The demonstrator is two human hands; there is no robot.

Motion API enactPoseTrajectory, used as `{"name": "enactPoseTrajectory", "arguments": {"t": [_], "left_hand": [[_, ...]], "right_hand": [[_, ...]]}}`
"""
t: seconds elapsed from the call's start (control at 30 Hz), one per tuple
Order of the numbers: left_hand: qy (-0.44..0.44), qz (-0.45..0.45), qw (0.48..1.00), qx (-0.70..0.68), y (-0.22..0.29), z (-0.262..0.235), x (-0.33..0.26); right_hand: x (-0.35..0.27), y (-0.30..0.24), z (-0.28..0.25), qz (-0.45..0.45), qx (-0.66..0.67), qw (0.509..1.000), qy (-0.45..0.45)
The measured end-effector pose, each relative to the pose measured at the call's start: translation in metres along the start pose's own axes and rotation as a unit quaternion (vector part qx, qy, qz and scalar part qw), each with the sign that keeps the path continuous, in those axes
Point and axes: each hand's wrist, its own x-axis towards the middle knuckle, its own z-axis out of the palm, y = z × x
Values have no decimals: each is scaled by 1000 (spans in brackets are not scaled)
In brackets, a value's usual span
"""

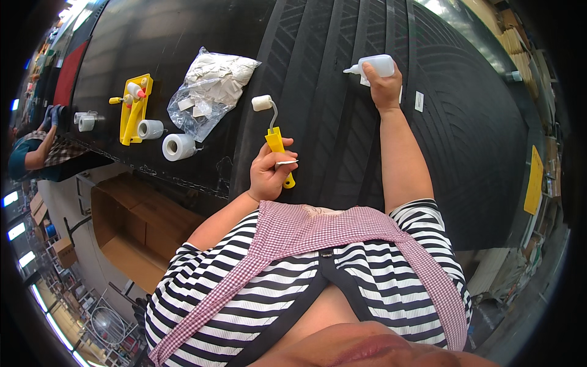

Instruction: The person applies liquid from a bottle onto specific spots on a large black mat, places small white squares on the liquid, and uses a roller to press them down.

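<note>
Between the left hand (269,168) and the right hand (384,88), a broad passage runs over the dark counter (153,27). The paint roller (275,139) stands in the way toward the left, with the plastic bag (223,76) near behind it. Farther left, the yellow tray (128,127) and the clear rolls (178,147) leave only narrow gaps.

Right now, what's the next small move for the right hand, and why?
Probably tip the nozzle of the squeeze bottle down toward the black sheet: the right hand grips the bottle roughly sideways over it, while the left hand already has a small white piece pinched and the yellow-handled roller in hand.
</note>
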Motion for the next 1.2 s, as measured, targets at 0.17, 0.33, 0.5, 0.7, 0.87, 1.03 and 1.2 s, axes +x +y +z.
{"name": "enactPoseTrajectory", "arguments": {"t": [0.17,0.33,0.5,0.7,0.87,1.03,1.2], "left_hand": [[-6,-15,1000,-11,2,-1,-1],[-11,-20,1000,-20,2,-1,0],[-12,-24,1000,-15,4,-1,0],[0,-13,1000,-16,3,1,0],[-10,-21,1000,-18,3,0,0],[-8,-19,1000,-20,2,0,0],[1,-9,1000,-17,3,1,0]], "right_hand": [[-1,-6,0,20,49,998,-20],[-3,-9,5,9,-22,999,-46],[-4,-10,5,9,-16,999,-27],[-4,-10,5,4,-7,1000,-21],[-2,-5,2,-5,-4,1000,-16],[-3,-12,6,12,-34,999,-38],[-3,-11,4,34,22,999,-17]]}}
